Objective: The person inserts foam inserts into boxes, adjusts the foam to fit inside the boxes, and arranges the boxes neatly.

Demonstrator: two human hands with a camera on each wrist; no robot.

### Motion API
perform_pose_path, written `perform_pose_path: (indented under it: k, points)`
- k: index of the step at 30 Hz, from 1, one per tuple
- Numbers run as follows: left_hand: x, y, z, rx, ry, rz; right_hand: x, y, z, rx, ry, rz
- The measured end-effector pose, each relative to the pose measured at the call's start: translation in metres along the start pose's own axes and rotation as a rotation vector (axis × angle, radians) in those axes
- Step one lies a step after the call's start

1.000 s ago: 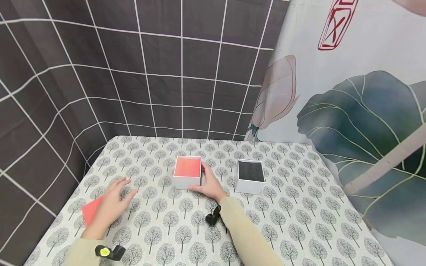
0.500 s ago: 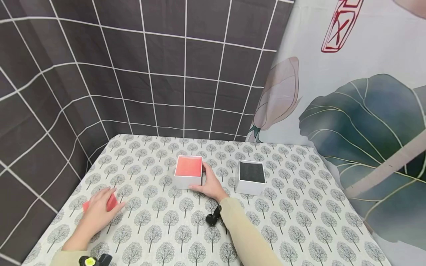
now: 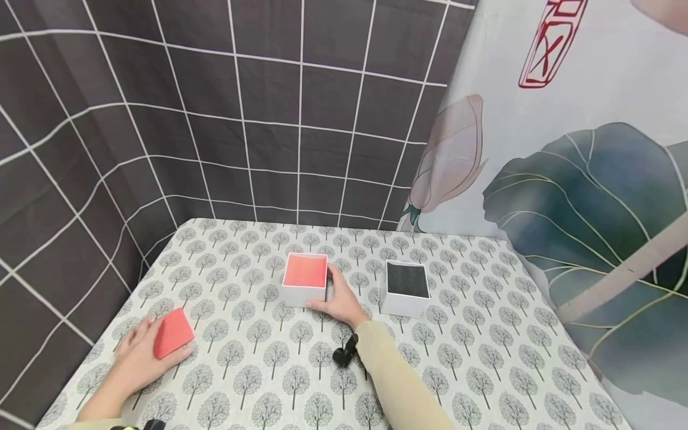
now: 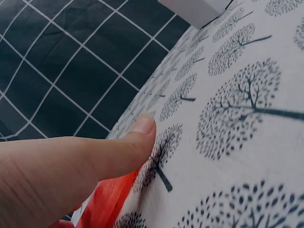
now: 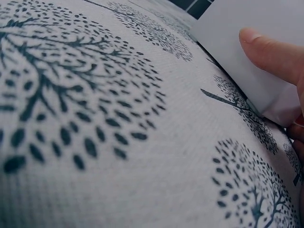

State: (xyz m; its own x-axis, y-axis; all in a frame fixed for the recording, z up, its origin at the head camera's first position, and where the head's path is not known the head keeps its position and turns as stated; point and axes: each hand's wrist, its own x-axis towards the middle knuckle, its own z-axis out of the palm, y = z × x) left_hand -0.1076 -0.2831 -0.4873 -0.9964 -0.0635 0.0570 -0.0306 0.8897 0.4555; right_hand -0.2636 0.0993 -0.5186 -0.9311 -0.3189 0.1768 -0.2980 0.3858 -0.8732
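My left hand [image 3: 137, 359] is low on the left side of the table, gripping a flat red square piece [image 3: 174, 332] that lies tilted between thumb and fingers. In the left wrist view the thumb [image 4: 116, 154] crosses above the red piece [image 4: 110, 202], whose lower part is cut off. Near the table's middle stands a white square box [image 3: 303, 297] with red showing inside its rim. My right hand [image 3: 343, 300] holds this box from the right, thumb on the front wall. The right wrist view shows that thumb [image 5: 270, 52] against the white wall; the other fingers are mostly hidden.
A second white box [image 3: 404, 304], with black showing inside its rim, stands to the right of my right hand. The tablecloth [image 3: 242, 358] has a tree print. A dark gridded curtain [image 3: 258, 143] hangs behind, and a lotus-print curtain [image 3: 500, 107] at right.
My left hand has drawn back toward the lower left and taken hold of the red square piece, which now shows uncovered on the hand's right side. My right hand and the box have stayed put.
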Motion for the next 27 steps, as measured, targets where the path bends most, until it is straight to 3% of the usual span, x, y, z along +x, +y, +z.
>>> perform_pose_path:
  k: [6,11,16,27]
  points:
    - [-0.001,-0.009,0.001,-0.014,-0.007,-0.008,-0.001,0.0,0.001,-0.005,0.004,0.003]
    - [-0.001,-0.01,0.002,0.0,0.05,0.019,-0.002,-0.001,0.002,-0.009,0.009,0.009]
    - [-0.001,-0.007,0.004,-0.012,0.108,0.017,-0.002,-0.001,0.001,-0.014,0.013,0.023]
    - [0.001,0.005,0.003,-0.009,0.119,-0.003,-0.001,0.005,0.002,-0.004,0.014,0.01]
